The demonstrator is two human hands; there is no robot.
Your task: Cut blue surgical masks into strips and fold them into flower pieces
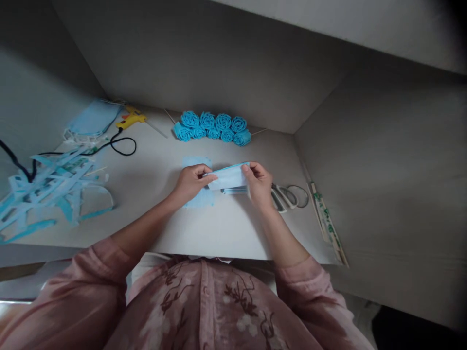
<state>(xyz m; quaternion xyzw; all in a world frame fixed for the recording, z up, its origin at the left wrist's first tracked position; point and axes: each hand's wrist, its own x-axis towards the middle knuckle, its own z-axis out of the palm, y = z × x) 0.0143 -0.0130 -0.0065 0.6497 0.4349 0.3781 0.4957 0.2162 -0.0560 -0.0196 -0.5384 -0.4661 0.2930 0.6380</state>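
Observation:
Between my two hands a folded strip of pale blue mask fabric (229, 177) is stretched above the table, with a brighter blue upper edge. My left hand (192, 182) pinches its left end between thumb and fingers. At the right end, my right hand (260, 182) grips the upper corner. Below my left hand a flat light blue sheet (199, 199) lies on the table, partly covered by the hand and the strip. Scissors (286, 197) lie just right of my right hand; their blades pass beneath the hand and are partly hidden.
Rolled blue fabric roses (215, 127) stand in two rows at the back. A yellow glue gun (130, 118) with a black cord lies back left, beside stacked masks (94, 116). Cut blue scraps (54, 184) heap at left. Thin sticks with green wrapping (328, 221) lie along the right wall.

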